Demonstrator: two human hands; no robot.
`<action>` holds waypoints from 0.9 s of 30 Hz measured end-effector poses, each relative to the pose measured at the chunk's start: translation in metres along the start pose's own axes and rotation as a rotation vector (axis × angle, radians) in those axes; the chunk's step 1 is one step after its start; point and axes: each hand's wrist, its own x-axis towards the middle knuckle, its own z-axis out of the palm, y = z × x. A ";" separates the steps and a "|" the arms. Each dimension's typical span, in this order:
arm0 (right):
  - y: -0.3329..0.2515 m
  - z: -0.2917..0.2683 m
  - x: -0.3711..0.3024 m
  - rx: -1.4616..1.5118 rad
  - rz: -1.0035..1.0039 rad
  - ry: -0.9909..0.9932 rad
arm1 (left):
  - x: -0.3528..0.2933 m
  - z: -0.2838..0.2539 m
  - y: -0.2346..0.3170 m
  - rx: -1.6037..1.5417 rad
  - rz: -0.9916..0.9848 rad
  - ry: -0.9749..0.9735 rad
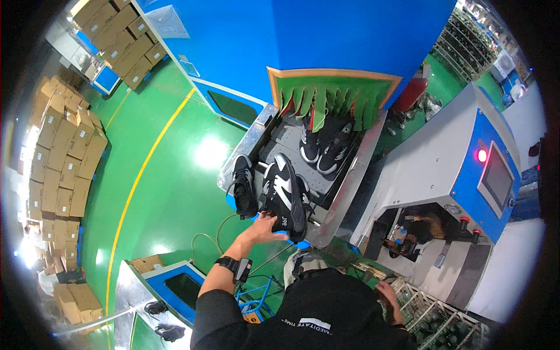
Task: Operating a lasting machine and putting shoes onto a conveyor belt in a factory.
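My left hand (259,229) is closed at the heel end of a black-and-white sneaker (282,193), which is tilted over the near end of a conveyor (284,137). Part of another sneaker (304,189) shows behind it. To the left, a dark sneaker (244,185) rests along the conveyor's metal edge. Farther in, a pair of black sneakers with white soles, a left one (309,144) and a right one (333,153), sits by the green strip curtain (335,102). Away from the shoes, my right hand (388,298) hangs low at my side, fingers loosely apart, with nothing visible in it.
A big blue machine (350,32) rises over the conveyor. At right stands a grey-and-blue machine (431,157) with a screen and red light. A wire rack (434,315) is near my right hand. Stacked cartons (64,157) line the left; another table (137,297) holds dark shoes.
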 end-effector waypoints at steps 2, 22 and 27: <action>0.004 0.012 -0.017 0.363 0.264 0.121 | 0.004 0.002 0.003 0.195 -0.085 -0.132; -0.007 0.040 -0.049 0.474 -0.050 0.001 | -0.152 -0.106 0.153 -0.760 -0.312 -0.433; -0.002 0.021 -0.026 -0.094 -0.064 0.071 | -0.210 -0.059 0.190 -0.514 -0.030 -0.456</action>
